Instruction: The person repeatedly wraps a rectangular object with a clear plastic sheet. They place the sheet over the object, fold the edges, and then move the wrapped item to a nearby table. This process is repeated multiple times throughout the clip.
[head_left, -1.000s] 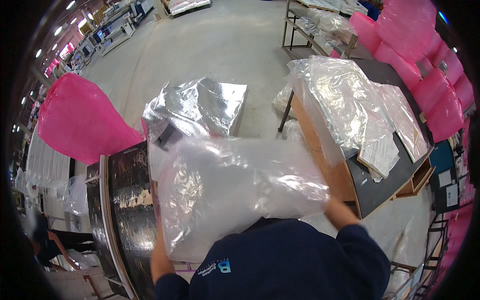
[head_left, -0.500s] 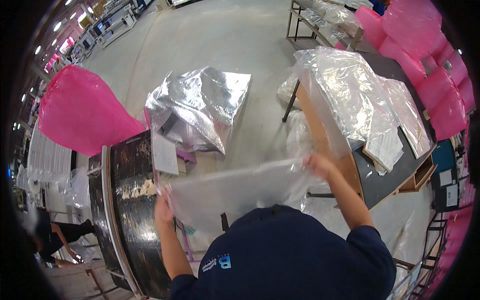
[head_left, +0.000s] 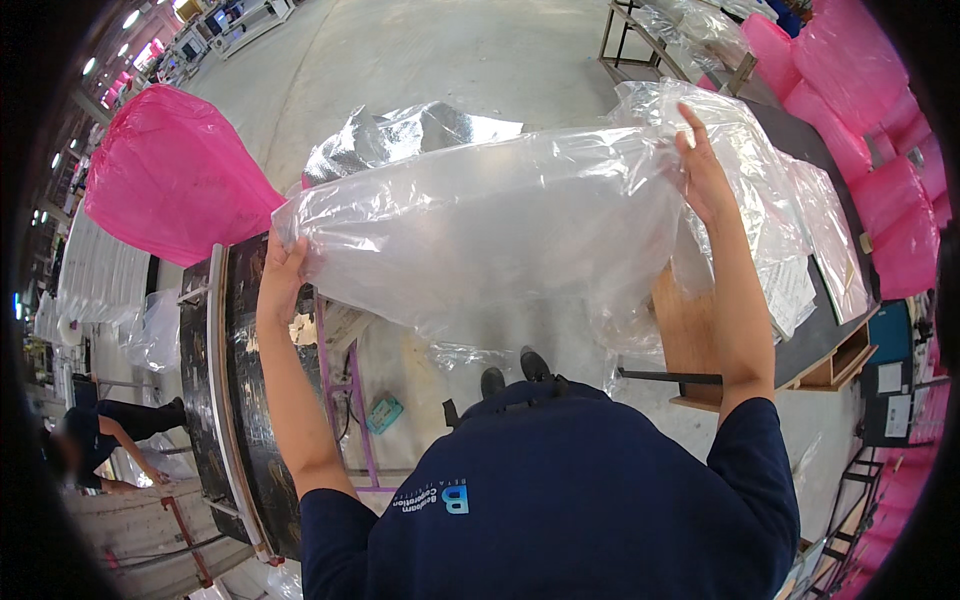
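Observation:
A wide, clear plastic bag point(head_left: 490, 225) is stretched in the air in front of my body, its upper edge sloping up to the right. My left hand point(head_left: 284, 272) grips its left end above the black worn table, with the thumb against the film. At the right end, my right hand point(head_left: 704, 172) holds the upper corner; one finger sticks up and the lower fingers are partly hidden by the film. Behind the bag lies a crinkled silver foil sheet point(head_left: 415, 132), mostly covered from sight. Stacked clear plastic bags point(head_left: 745, 200) lie beyond my right hand.
The black scuffed table point(head_left: 250, 350) stands at left, beside a large pink bag point(head_left: 180, 175). At right is a dark-topped table point(head_left: 838, 310) with papers. More pink bags point(head_left: 895, 225) line the right side. Another person point(head_left: 95, 440) is at lower left.
Both hands have moved up and away from my body, raising the plastic bag with them. The bag is spread taller and now hides most of the foil sheet.

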